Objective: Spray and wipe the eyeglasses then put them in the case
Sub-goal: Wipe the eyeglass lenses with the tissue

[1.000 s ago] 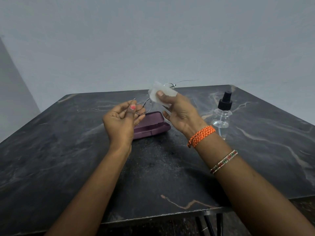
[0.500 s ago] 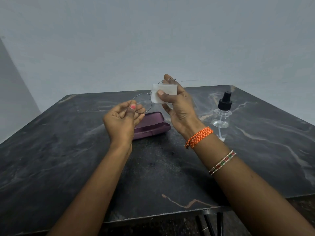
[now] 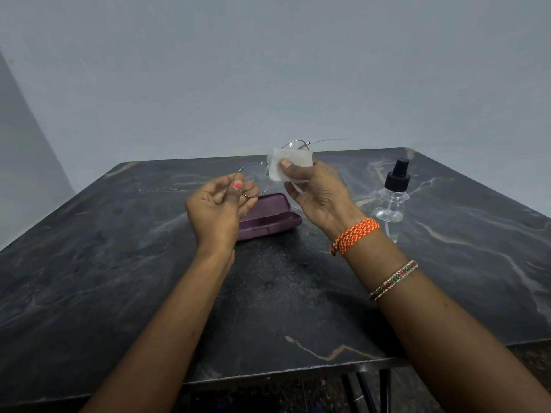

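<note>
Thin wire-framed eyeglasses [image 3: 256, 169] are held up in the air above the table. My left hand [image 3: 219, 207] pinches the rim of the left lens between thumb and fingers. My right hand [image 3: 316, 189] pinches a white wipe [image 3: 293, 162] folded over the right lens, thumb on the near side. One temple arm sticks out to the right past the wipe. Below the hands a purple glasses case [image 3: 268, 216] lies open on the dark marble table [image 3: 119, 278]. A clear spray bottle [image 3: 393, 192] with a black nozzle stands to the right of my right hand.
A plain grey wall rises behind the table. The table's front edge runs across the lower part of the view, with dark metal legs under it at the lower right.
My right hand has shifted the wipe up and down over the right lens and tilted slightly. My left hand and the frame have barely moved.
</note>
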